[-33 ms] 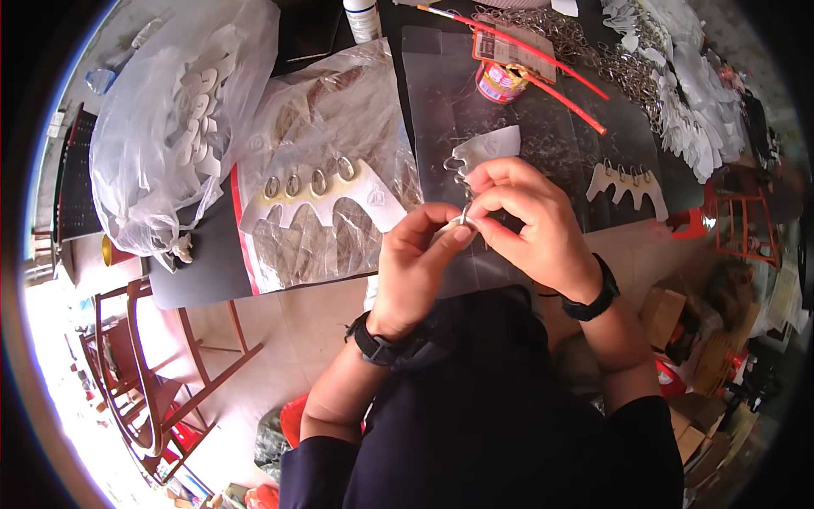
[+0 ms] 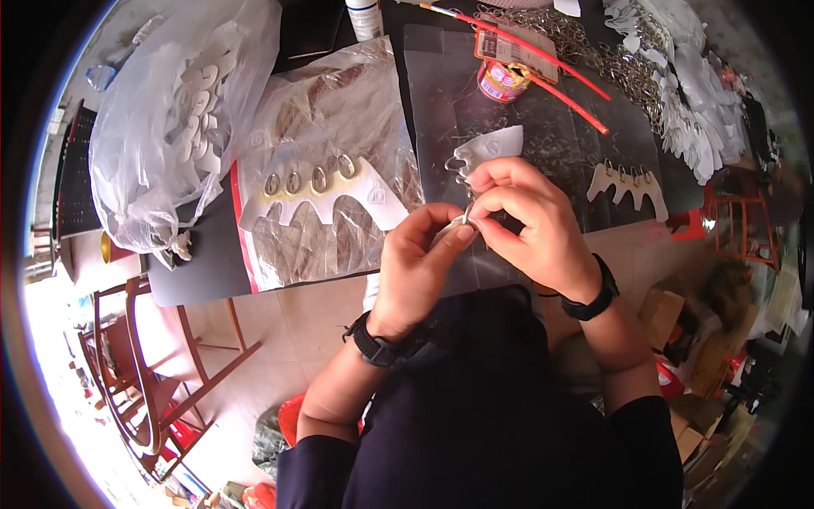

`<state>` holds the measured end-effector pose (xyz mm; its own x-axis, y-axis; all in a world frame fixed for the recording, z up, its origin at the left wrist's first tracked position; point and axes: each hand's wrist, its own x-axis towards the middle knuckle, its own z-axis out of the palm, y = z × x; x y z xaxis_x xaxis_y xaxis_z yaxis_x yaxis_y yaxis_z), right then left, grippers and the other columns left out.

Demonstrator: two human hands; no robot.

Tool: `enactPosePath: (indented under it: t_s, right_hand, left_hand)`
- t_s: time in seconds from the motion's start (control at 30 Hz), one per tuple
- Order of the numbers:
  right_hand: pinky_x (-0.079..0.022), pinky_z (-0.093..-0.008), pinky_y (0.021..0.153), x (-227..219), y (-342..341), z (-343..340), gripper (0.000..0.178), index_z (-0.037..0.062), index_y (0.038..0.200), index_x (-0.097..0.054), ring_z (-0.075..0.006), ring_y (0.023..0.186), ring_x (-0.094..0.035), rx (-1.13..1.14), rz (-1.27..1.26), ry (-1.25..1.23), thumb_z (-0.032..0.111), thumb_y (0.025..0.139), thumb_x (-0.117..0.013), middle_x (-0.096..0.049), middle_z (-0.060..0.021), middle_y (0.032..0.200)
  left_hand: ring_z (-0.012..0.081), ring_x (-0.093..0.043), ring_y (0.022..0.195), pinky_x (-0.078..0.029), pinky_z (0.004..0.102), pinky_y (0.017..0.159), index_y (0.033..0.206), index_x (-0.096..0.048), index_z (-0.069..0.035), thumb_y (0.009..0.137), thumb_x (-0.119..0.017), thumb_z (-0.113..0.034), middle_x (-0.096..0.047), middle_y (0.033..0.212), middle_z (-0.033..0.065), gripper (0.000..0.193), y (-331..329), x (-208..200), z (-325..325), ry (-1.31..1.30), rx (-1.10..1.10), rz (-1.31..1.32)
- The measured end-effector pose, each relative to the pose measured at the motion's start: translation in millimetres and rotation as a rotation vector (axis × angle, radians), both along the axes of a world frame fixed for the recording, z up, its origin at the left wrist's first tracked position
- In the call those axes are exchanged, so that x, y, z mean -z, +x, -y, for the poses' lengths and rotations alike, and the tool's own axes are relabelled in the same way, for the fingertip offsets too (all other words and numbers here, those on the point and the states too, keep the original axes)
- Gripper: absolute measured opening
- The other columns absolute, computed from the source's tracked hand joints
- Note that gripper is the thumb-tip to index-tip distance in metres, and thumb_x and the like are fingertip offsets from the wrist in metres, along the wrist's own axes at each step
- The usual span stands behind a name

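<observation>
In front of me I hold a white scalloped piece (image 2: 496,145) that looks like fabric or leather, with metal rings along its toothed edge. My left hand (image 2: 420,254) pinches its near end between thumb and forefinger. Closed finger and thumb of my right hand (image 2: 530,216) meet the left fingertips, pinching at the edge by a small metal ring; my fingers hide most of this spot. To the left, a similar white piece (image 2: 318,204) lies flat with several oval metal rings (image 2: 319,179) along its upper edge and yellowish stains around them.
Clear plastic sheeting (image 2: 339,93) covers the table's left part, beside a plastic bag (image 2: 182,127) of white pieces. A small tub (image 2: 502,82) and red sticks (image 2: 543,53) lie beyond my hands. Another ringed piece (image 2: 627,187) and heaped metal rings (image 2: 623,72) are at right.
</observation>
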<state>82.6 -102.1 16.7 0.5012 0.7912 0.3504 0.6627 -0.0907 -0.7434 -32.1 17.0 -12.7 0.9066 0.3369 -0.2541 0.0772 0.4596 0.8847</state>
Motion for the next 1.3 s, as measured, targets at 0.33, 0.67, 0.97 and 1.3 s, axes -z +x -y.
enactPosePath:
  t_s: [0.33,0.67,0.97,1.3]
  right_hand:
    - [-0.048,-0.0378,0.080,5.3,-10.4,7.4,0.025,-0.0028,0.091,-0.058,-0.0288,0.093,-0.056,-0.043,0.489,0.035,-0.011,0.069,-0.063,-0.052,-0.0139,0.106]
    - [-0.050,-0.0270,0.062,3.1,-4.4,14.3,0.020,-0.0030,0.091,-0.059,-0.0171,0.076,-0.055,-0.104,0.423,-0.031,-0.008,0.073,-0.064,-0.046,-0.0100,0.099]
    - [-0.048,-0.0280,0.059,-9.5,8.8,9.5,0.013,-0.0026,0.091,-0.057,-0.0173,0.074,-0.056,-0.176,0.377,-0.054,-0.004,0.079,-0.061,-0.049,-0.0088,0.092]
    - [-0.050,-0.0243,0.061,-7.4,-0.3,5.9,0.009,-0.0024,0.084,-0.059,-0.0142,0.072,-0.058,0.091,-0.288,0.008,-0.003,0.078,-0.066,-0.050,-0.0089,0.094]
  left_hand:
    - [0.0136,-0.058,0.083,-0.049,0.0278,0.073,0.102,-0.055,-0.005,0.094,-0.050,-0.015,-0.059,0.092,0.0032,0.013,5.3,17.2,-3.9,-0.733,0.134,0.012]
    - [0.0131,-0.058,0.076,-0.047,0.0271,0.072,0.096,-0.056,0.000,0.092,-0.056,-0.018,-0.061,0.087,0.0060,0.018,11.0,-5.6,-3.0,-0.522,0.144,-0.022]
    - [0.0097,-0.057,0.073,-0.044,0.0223,0.066,0.095,-0.057,-0.001,0.092,-0.057,-0.021,-0.062,0.082,0.0050,0.021,15.5,-9.4,-1.7,-0.564,0.061,0.011]
    - [0.0054,-0.058,0.083,-0.047,0.0186,0.069,0.093,-0.055,0.000,0.083,-0.063,0.001,-0.060,0.090,0.0008,0.012,12.1,1.7,3.6,0.039,-0.102,0.049]
